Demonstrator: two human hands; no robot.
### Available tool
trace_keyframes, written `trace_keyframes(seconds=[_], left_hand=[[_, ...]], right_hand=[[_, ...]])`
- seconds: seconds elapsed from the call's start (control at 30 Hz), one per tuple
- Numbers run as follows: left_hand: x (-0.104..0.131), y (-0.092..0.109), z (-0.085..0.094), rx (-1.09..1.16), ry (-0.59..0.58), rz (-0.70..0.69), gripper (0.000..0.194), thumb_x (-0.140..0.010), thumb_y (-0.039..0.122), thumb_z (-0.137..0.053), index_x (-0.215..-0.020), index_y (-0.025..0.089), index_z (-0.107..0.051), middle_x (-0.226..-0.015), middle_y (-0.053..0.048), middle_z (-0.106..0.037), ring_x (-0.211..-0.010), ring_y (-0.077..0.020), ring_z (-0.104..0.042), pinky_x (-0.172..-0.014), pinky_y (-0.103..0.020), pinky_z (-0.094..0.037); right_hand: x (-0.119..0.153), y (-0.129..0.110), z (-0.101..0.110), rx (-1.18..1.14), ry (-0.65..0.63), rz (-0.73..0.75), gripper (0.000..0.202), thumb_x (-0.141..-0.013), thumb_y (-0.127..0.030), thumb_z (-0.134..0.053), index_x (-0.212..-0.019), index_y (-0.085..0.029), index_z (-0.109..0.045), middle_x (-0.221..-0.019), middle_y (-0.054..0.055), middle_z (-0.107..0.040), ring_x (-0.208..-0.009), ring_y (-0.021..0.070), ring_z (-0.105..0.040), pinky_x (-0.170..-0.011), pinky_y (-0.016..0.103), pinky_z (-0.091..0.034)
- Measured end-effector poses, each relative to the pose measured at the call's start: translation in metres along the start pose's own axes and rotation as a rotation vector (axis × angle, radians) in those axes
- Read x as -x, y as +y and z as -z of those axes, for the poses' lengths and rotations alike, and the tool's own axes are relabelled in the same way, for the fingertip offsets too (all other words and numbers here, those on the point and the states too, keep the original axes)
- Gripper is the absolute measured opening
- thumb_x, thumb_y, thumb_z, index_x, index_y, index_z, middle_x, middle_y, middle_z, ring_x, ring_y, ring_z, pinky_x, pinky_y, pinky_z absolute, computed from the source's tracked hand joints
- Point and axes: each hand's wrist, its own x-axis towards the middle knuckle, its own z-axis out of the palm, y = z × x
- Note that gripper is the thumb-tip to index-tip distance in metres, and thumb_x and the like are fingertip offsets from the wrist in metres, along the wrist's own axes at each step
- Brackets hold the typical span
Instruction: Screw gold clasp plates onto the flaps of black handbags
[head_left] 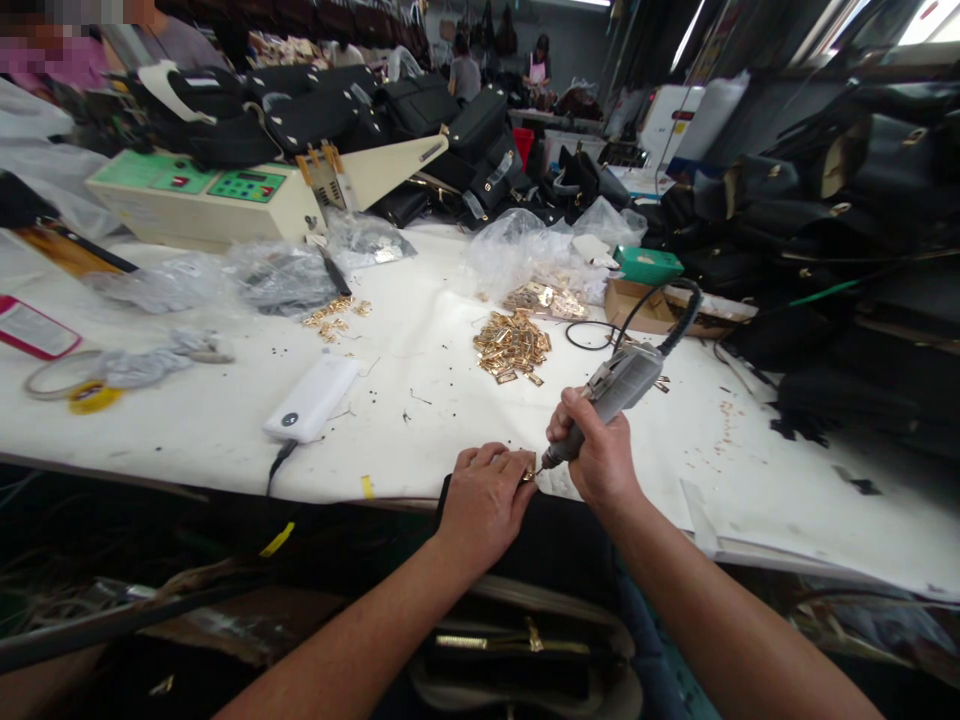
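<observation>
Gripping a grey power driver in the right hand, with fingers wrapped round the body and the bit slanting down to a small gold fitting; pinching that fitting between the thumb and fingers of the left hand, back of the hand uppermost. Finding the black bag under the working point, at the near edge of the white counter, with an open, zipped mouth hanging below. Judging the bag soft, fairly light and apt to sag, so best pressed flat close beside the fitting. Judging the fitting hard, light and slick, likely to skid or scratch, so best pinched by the sides, clear of the bit. Judging the driver rigid and rather heavy, with some drag from the black cable, so best held round mid-body.
</observation>
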Motion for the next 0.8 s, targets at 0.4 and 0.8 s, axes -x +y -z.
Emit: trace_keyframes(seconds=[0.4,0.8], left_hand=[[0.0,-0.001,0.0,0.015,-0.013,0.012,0.036,-0.096,0.029,-0.061,-0.131,0.024,-0.057,-0.117,-0.004,-0.073,-0.116,-0.0276,-0.058,-0.094,-0.048,-0.043],[0.0,0.0,-0.001,0.007,0.005,0.015,0.015,-0.096,0.029,-0.061,-0.11,0.023,-0.063,-0.111,-0.005,-0.073,-0.114,-0.0277,-0.059,-0.093,-0.048,-0.043]], right_hand=[[0.001,0.02,0.0,0.191,-0.016,-0.024,0.034,-0.079,-0.046,-0.079,-0.072,-0.018,-0.06,-0.053,-0.002,-0.054,-0.047,0.0117,-0.048,-0.045,0.025,-0.041],[0.007,0.01,-0.012,0.514,-0.215,0.028,0.027,-0.077,-0.031,-0.068,-0.06,-0.02,-0.05,-0.053,-0.003,-0.053,-0.05,0.0112,-0.045,-0.048,0.025,-0.039]])
